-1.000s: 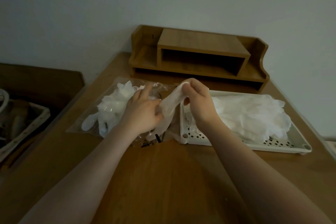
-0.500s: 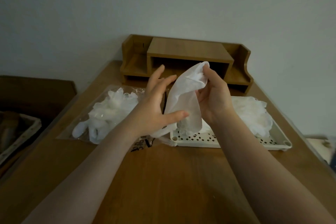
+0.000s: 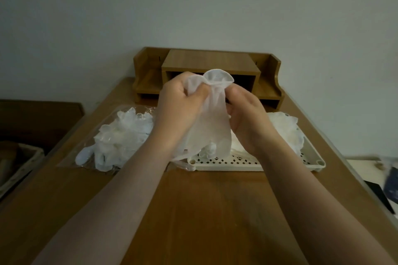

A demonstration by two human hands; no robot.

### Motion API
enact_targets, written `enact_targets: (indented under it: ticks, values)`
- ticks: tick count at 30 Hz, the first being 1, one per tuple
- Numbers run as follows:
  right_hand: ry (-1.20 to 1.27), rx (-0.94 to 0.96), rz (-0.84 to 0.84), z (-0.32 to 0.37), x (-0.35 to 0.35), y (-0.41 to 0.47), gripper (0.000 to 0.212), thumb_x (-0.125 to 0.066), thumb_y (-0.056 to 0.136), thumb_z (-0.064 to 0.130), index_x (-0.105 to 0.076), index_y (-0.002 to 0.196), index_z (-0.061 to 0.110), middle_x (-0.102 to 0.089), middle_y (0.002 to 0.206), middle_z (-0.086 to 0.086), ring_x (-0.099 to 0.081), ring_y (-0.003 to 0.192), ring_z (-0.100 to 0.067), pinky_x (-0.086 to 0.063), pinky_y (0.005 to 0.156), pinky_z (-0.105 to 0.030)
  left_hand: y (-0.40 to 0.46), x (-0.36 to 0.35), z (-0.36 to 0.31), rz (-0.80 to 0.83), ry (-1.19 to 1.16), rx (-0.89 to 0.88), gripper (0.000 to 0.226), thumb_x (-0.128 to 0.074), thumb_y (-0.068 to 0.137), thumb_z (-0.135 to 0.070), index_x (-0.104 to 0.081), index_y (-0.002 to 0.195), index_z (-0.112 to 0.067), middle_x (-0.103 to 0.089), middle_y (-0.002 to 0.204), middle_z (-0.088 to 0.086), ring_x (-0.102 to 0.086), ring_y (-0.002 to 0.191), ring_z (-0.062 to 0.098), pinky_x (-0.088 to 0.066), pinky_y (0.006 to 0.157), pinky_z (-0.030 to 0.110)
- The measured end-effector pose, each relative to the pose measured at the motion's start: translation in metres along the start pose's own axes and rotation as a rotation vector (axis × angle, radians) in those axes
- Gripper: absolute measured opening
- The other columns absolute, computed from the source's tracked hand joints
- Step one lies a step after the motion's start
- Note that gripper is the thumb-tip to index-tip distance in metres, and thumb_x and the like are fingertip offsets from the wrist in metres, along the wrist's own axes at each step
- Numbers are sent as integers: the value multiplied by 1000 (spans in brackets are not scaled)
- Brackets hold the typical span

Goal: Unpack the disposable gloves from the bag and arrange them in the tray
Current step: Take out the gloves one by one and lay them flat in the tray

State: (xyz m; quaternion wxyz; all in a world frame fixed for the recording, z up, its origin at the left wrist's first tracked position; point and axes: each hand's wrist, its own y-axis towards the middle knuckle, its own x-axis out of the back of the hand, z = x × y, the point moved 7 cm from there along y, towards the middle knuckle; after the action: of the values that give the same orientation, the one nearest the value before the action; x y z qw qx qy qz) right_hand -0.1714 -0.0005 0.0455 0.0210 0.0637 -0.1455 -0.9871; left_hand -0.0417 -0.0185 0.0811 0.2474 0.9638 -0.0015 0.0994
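**Glove held up between both hands**

Held a thin white glove (image 3: pixel 212 122) in the air, above the near edge of the tray (image 3: pixel 228 162), cuff uppermost and finger end hanging down toward the tray's front rim. Gripped at the cuff from both sides: left hand (image 3: pixel 179 103) bunching the cuff's left part, fingers curled round the material; right hand (image 3: pixel 245 116) pinching its right part, with fingers (image 3: pixel 237 92) bent inward against the glove. Left the top of the cuff standing open in a loop above both hands.

Behind and to the right of the held glove, lay a pile of gloves (image 3: pixel 286 129) in the white perforated tray, reaching toward its far right corner. To the left, just beside the tray, lay a clear plastic bag (image 3: pixel 103 153) flat on the surface (image 3: pixel 215 211), with a heap of white gloves (image 3: pixel 122 135) inside it. At the back of the wooden surface, against the wall (image 3: pixel 193 6), stood a small wooden shelf unit (image 3: pixel 209 62). Showed blurred dark items past the right edge of the surface, too unclear to name.
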Motion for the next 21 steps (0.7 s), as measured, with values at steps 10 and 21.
enact_targets:
  ticks: [10,21]
  values:
    - [-220,-73,-202,0,38,-9,21,-53,96,21,-62,77,18,-61,80,0,-59,76,-19,-50,76,-35,-8,-24,55,122,-939,605,13,-44,92,-13,-57,93,-9,-67,82,5,-65,81,18,-55,73,30]
    - [-649,-63,262,20,42,-5,19,-54,94,16,-65,80,10,-63,76,-11,-56,67,-16,-48,68,-28,0,-86,20,940,280,-8,38,-73,75,-47,-56,107,-35,-62,102,-17,-59,92,-7,-47,79,20]
